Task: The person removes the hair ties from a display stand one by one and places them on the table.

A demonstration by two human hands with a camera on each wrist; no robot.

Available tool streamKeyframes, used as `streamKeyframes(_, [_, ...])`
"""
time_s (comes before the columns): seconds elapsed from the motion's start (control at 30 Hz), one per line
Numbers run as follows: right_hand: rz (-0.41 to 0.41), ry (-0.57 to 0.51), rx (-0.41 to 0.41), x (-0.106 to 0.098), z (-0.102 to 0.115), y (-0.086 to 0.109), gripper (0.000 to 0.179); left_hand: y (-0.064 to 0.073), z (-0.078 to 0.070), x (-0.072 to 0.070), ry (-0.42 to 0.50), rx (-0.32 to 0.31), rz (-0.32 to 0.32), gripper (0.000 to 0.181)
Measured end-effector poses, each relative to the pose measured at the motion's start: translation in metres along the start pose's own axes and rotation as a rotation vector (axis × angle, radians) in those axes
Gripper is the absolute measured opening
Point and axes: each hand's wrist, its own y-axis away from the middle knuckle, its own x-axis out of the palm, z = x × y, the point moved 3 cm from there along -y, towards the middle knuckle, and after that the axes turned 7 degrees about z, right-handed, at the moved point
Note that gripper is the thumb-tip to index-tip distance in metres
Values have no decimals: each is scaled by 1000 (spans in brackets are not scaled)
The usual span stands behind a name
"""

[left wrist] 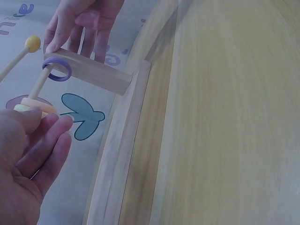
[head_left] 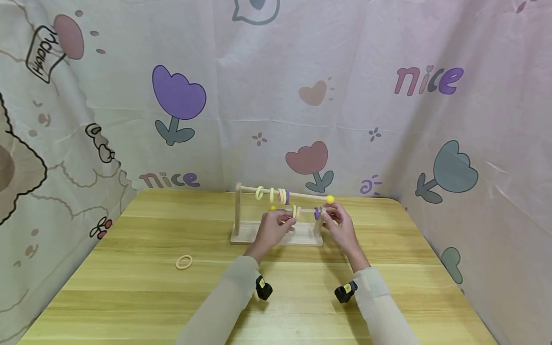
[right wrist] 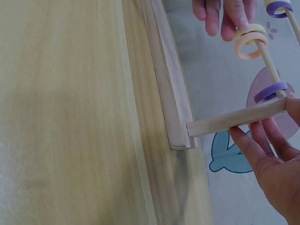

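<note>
A wooden rack with a flat base [head_left: 245, 234] stands on the table, with two rods set one above the other. My left hand [head_left: 272, 229] is at the lower rod [right wrist: 267, 58], pinching a pale yellow ring [right wrist: 240, 33] between thumb and fingers. Beside that ring hangs a peach ring [right wrist: 238, 48]. A purple ring [right wrist: 270, 92] sits on the same rod, close to the right upright post [right wrist: 234, 116]. That post is gripped near its top by my right hand [head_left: 342, 229], thumb on one side and fingers on the other.
The upper rod [head_left: 304, 195] carries several yellow, peach and purple rings and ends in a yellow ball [head_left: 330, 199]. A loose peach ring [head_left: 178, 263] lies on the table at the left. Behind the table [head_left: 129, 297] hangs a printed cloth [head_left: 258, 86].
</note>
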Motion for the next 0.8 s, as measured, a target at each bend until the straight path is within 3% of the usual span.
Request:
streamKeyframes(0.57, [12, -1, -17, 0, 1, 0, 30, 6, -3, -14, -20, 28, -13, 21])
streamKeyframes(0.8, [27, -9, -15, 0, 2, 1, 32, 12, -2, -24, -71, 60, -17, 18])
